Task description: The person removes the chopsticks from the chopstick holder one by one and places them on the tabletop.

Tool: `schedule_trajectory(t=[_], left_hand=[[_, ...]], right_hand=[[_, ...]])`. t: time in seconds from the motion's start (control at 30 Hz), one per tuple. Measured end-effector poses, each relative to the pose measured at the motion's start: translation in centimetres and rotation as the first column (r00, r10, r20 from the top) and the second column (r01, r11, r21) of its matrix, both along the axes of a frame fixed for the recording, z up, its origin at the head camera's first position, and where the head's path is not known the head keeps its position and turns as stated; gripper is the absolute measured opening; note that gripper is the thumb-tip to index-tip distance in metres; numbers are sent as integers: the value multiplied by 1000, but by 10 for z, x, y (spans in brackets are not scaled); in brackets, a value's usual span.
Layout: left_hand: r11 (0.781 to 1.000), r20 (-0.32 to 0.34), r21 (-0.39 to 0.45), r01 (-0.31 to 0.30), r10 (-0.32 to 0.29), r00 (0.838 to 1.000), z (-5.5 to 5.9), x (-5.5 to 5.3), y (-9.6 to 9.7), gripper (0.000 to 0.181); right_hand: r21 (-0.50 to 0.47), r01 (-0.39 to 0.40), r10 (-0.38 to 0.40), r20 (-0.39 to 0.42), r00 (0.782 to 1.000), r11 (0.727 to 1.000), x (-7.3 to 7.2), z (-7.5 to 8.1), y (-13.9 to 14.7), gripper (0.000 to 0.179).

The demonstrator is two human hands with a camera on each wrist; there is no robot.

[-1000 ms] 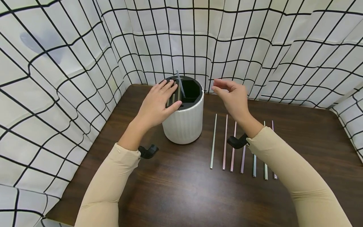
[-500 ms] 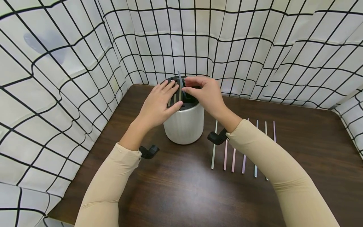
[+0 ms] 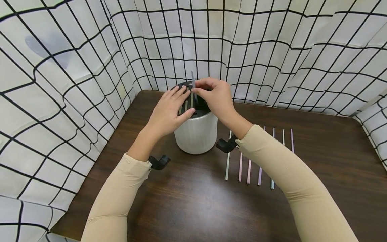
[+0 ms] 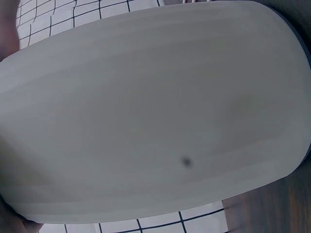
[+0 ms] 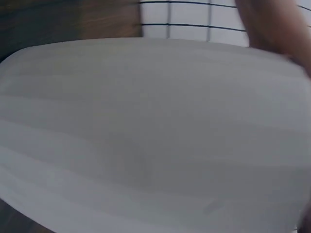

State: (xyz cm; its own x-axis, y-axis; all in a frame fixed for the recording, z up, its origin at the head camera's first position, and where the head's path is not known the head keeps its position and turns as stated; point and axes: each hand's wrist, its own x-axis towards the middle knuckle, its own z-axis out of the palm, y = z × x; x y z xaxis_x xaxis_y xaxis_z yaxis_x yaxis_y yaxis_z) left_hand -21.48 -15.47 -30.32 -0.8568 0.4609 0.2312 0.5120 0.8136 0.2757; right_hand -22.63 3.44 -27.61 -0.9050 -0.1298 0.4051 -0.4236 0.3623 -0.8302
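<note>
A white ribbed round utensil holder (image 3: 196,134) with a black slotted top stands near the back of the table, and its wall fills most of both wrist views. My left hand (image 3: 165,112) rests on the left part of that top, fingers straight and spread. Over the right-hand opening, my right hand (image 3: 216,97) pinches a pale blue-grey chopstick (image 3: 193,77) between thumb and fingers. The chopstick stands nearly upright, its lower end inside the holder and hidden.
Several pastel metallic chopsticks, among them a pink one (image 3: 240,168) and a purple one (image 3: 292,139), lie side by side on the dark wooden table (image 3: 187,201), partly under the right forearm. A white cloth (image 3: 260,50) with black grid lines surrounds the table's back and sides.
My right hand has moved left from beside the holder to the chopstick and taken hold of it. The chopstick has risen slightly and become more upright. The left hand stays put.
</note>
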Motion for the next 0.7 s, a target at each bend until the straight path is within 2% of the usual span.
schedule_trajectory(t=[0.1, 0.2, 0.3, 0.37, 0.43, 0.53, 0.6, 0.63, 0.7], left_hand=[[1000, 8, 6, 1, -1, 1000, 0, 0, 1, 67], [1000, 5, 14, 3, -3, 1000, 0, 0, 0, 67], [1000, -3, 16, 5, -5, 1000, 0, 0, 0, 67], [1000, -4, 11, 7, -7, 1000, 0, 0, 1, 67], [1000, 1, 5, 9, -9, 1000, 0, 0, 1, 67], [1000, 12, -1, 9, -9, 1000, 0, 0, 2, 67], [1000, 16, -1, 6, -6, 1000, 0, 0, 2, 68], [1000, 16, -2, 4, -4, 1000, 0, 0, 2, 68], [1000, 16, -3, -3, 3, 1000, 0, 0, 1, 68]], right_hand=[[-72, 13, -17, -49, 999, 997, 7, 11, 6, 20], [-193, -16, -15, -156, 988, 981, 17, 29, 16, 18], [-352, -105, -1, -290, 957, 930, 30, 50, 32, 10], [-465, -166, -6, -345, 939, 870, 38, 62, 45, 8], [-547, -189, -35, -372, 928, 816, 45, 72, 61, 8], [-621, -159, -118, -381, 917, 767, 54, 81, 85, 12], [-648, -116, -179, -372, 911, 753, 57, 83, 101, 18], [-641, -83, -212, -369, 905, 763, 59, 82, 110, 20], [-674, -37, -240, -314, 919, 737, 61, 80, 125, 25]])
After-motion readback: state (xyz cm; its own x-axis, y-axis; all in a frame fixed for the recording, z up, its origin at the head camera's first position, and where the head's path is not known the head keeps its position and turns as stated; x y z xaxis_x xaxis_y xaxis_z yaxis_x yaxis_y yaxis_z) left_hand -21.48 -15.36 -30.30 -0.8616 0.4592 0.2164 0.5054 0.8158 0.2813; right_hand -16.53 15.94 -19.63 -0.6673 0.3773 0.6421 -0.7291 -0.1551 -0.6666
